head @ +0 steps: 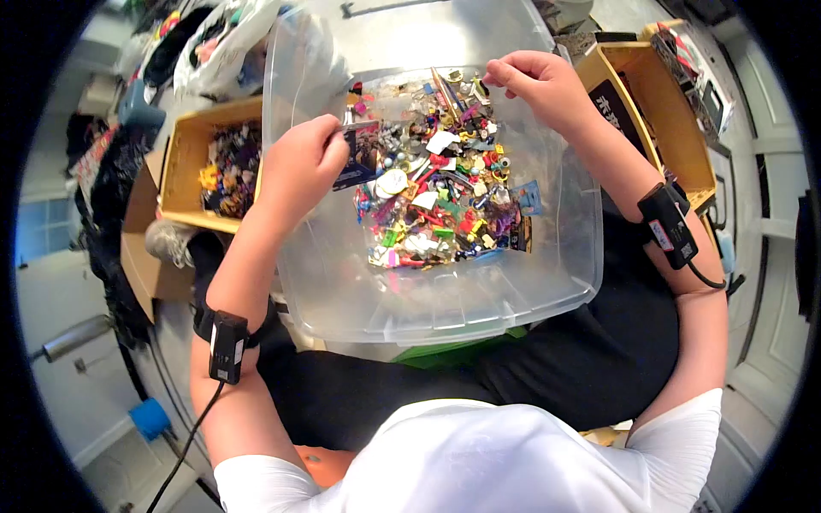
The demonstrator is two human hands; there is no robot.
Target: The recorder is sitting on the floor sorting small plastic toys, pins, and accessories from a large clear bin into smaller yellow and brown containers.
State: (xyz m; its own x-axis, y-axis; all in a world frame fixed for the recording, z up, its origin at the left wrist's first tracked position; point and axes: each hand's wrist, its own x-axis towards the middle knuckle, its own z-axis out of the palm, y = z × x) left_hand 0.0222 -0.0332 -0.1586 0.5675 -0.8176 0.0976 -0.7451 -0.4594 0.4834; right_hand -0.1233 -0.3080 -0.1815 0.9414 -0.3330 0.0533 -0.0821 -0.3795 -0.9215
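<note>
A large translucent plastic bin (pixel 449 314) stands before me, holding a heap of small colourful plastic toy parts (pixel 436 192). Over its left side, my left hand (pixel 304 167) is closed on the edge of a dark printed card (pixel 359 157). Above the bin's far right part is my right hand (pixel 529 83), its thumb and index fingertip close together near a small dark-and-yellow piece; whether it grips anything cannot be told. Pen-like sticks (pixel 447 93) lie at the heap's far end. A blue printed packet (pixel 529 197) rests at the heap's right side.
A yellow box (pixel 186 221) of small parts stands left of the bin; another yellow box (pixel 686 128) is at the right. Beyond the left box are a white plastic bag (pixel 221 48) and black bags (pixel 109 218). A cardboard box (pixel 138 256) and a shoe (pixel 170 242) are at the left.
</note>
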